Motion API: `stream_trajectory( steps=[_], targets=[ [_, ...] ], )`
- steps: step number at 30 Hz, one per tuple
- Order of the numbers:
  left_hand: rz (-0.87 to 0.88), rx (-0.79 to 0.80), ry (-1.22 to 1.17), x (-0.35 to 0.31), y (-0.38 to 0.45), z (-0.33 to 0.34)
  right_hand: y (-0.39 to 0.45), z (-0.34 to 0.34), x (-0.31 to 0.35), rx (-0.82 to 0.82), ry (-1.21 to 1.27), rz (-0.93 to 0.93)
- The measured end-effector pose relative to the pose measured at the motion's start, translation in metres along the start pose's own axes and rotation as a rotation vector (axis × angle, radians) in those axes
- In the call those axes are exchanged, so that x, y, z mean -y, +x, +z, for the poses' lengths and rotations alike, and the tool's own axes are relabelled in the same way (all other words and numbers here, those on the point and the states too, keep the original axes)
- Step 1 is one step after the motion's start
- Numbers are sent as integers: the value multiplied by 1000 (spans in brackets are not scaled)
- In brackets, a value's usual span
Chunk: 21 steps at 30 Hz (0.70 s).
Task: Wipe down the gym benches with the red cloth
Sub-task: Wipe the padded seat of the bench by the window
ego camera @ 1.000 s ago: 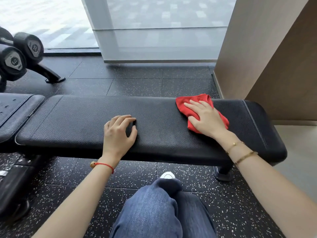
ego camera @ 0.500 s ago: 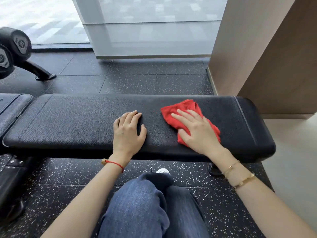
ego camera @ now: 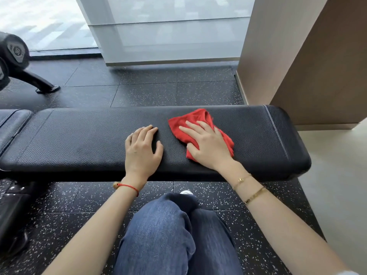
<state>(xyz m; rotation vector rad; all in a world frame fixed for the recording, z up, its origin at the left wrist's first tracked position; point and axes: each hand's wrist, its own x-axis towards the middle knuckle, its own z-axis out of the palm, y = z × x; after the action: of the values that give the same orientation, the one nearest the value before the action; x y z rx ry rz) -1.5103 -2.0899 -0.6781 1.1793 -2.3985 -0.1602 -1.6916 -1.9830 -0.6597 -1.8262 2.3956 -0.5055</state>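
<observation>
Worktop: a black padded gym bench runs across the view, its top a pebbled leather grain.
Cloth: the red cloth lies crumpled on the right half of the padding, partly under a palm.
Right hand: pressed flat on the cloth, fingers straight and spread, nothing grasped.
Left hand: resting on bare padding just beside the cloth, fingers relaxed and released.
Wrists: a red string bracelet on the left, two gold bracelets on the right.
Foreground: a knee in blue jeans over the speckled black floor.
Left edge: a dumbbell on its rack.
</observation>
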Motion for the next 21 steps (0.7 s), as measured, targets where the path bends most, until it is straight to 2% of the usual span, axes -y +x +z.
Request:
stream_trajectory(
  steps=[4, 7, 10, 12, 18, 21],
  targets=[
    [4, 4, -5, 0, -1, 1, -29, -15, -37, -67, 11, 51],
    [4, -3, 6, -2, -2, 1, -30, -29, -79, -124, -39, 225],
    [-4, 0, 12, -5, -2, 1, -13, -34, -90, -130, -46, 378],
    [-3, 2, 18, -6, -2, 1, -3, -30, -75, -109, -60, 357],
    [-7, 12, 7, -7, -2, -1, -24, -9, -9, -23, -21, 76],
    [-7, 23, -6, -9, 0, -5, -44, -9, -8, -45, 0, 62]
  ],
)
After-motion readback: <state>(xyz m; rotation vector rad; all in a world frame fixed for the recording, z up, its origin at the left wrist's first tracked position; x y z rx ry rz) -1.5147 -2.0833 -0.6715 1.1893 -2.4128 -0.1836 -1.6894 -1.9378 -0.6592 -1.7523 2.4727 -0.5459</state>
